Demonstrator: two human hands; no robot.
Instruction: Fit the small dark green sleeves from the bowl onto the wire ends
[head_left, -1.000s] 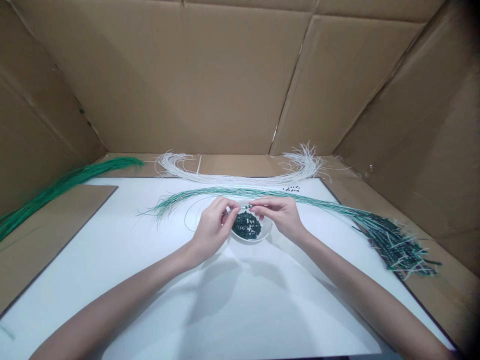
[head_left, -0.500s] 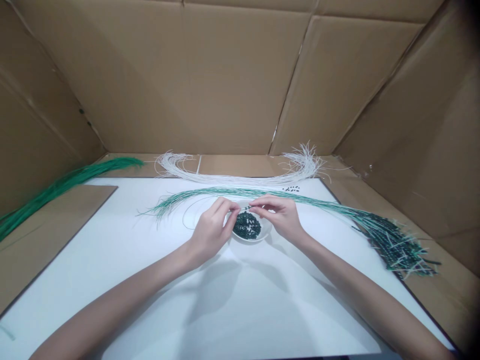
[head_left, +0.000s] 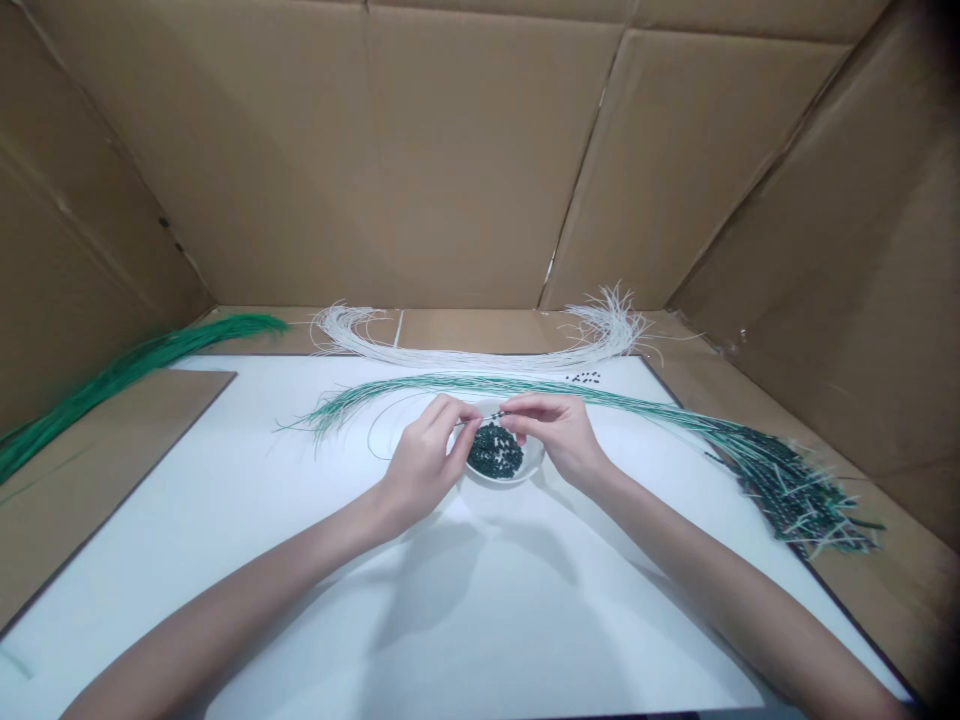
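Observation:
Over a small white bowl [head_left: 534,462] of dark green beads [head_left: 495,453], both my hands meet with their fingertips close together. My left hand [head_left: 424,460] is closed in a pinch on a thin string [head_left: 491,416], whose loose part curves onto the table at left. The fingers of my right hand [head_left: 561,435] pinch the string's other end, where a few dark beads show at the fingertips. How many beads sit on the string is too small to tell. Just behind the hands lies a bundle of green strings [head_left: 465,381], with dark beads threaded at its right end [head_left: 802,490].
A bundle of white strings [head_left: 480,357] curves along the back edge of the white table [head_left: 480,620]. Several loose dark beads [head_left: 583,378] lie near it. Green fibres [head_left: 135,365] rest at the left on cardboard [head_left: 90,460]. Cardboard walls [head_left: 480,150] enclose the back and sides.
My right hand's fingers have shifted slightly on the string, with the lower fingers curling a bit more. My left hand stays in place with its pinch.

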